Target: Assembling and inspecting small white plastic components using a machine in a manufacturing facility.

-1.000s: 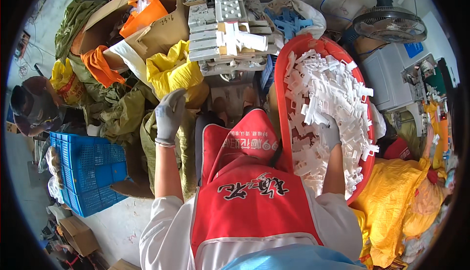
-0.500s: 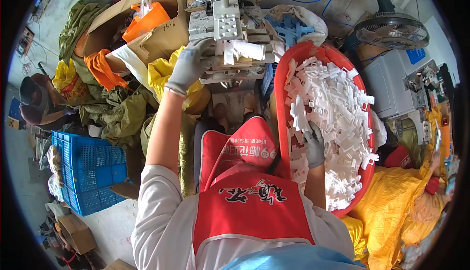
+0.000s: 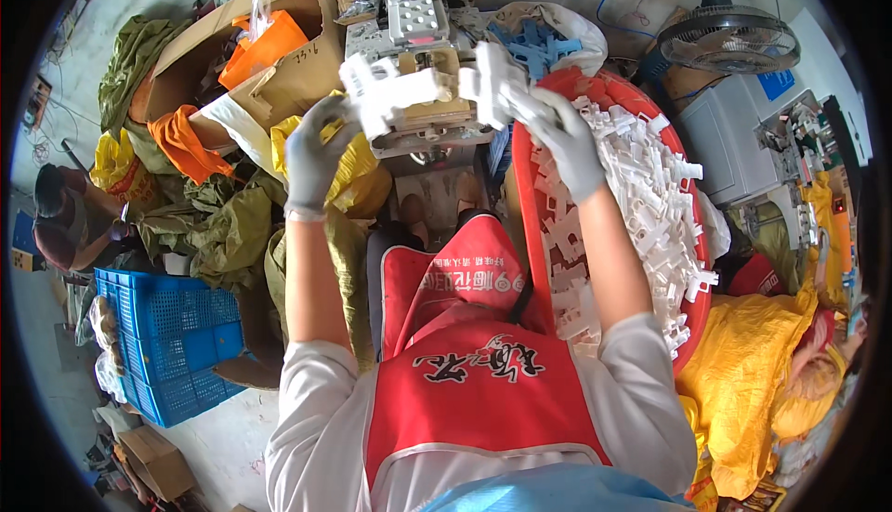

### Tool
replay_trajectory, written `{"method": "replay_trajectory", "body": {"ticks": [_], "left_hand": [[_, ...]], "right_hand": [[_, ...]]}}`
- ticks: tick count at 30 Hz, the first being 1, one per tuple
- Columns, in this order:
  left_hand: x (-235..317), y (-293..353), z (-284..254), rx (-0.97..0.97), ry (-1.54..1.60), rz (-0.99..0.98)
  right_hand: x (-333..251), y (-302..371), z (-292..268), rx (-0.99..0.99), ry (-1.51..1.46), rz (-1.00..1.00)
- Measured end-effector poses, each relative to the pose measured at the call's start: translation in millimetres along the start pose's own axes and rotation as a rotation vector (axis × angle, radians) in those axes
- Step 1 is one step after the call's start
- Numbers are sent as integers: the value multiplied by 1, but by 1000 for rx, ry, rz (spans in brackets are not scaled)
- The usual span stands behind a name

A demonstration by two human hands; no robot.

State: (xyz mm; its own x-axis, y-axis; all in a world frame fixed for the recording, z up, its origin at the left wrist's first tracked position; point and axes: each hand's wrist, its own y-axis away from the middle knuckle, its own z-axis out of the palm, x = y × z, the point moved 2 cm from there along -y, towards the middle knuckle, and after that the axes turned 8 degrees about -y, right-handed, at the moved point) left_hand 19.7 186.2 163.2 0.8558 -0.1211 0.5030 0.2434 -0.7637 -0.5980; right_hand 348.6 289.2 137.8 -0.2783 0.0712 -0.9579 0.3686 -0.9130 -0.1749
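My left hand, in a grey glove, grips a white plastic part and holds it up in front of a small white and grey machine. Wearing the same kind of glove, my right hand is closed on another white plastic part lifted just left of the red tub. That tub is heaped with several white plastic parts. A red apron covers my chest below.
A cardboard box with orange and yellow bags stands at the upper left. A blue crate sits at the left, with another person crouched beyond it. A fan and yellow sacks are at the right.
My right hand has come up out of the red tub with a white part and moved toward the machine. My left hand has stayed raised at the machine, now gripping a white part.
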Motion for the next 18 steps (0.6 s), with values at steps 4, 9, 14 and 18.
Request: {"method": "replay_trajectory", "body": {"ticks": [4, 9, 14, 18], "left_hand": [[-45, 81, -38, 123, 202, -312], [-66, 168, -84, 81, 48, -492], [-97, 233, -86, 98, 108, -679], [-94, 262, -98, -15, -164, -764]], "right_hand": [[10, -61, 26, -143, 322, -186], [-5, -70, 50, -338, 785, -212], [5, -58, 18, -281, 939, -375], [21, 5, -58, -98, 762, 29]]}}
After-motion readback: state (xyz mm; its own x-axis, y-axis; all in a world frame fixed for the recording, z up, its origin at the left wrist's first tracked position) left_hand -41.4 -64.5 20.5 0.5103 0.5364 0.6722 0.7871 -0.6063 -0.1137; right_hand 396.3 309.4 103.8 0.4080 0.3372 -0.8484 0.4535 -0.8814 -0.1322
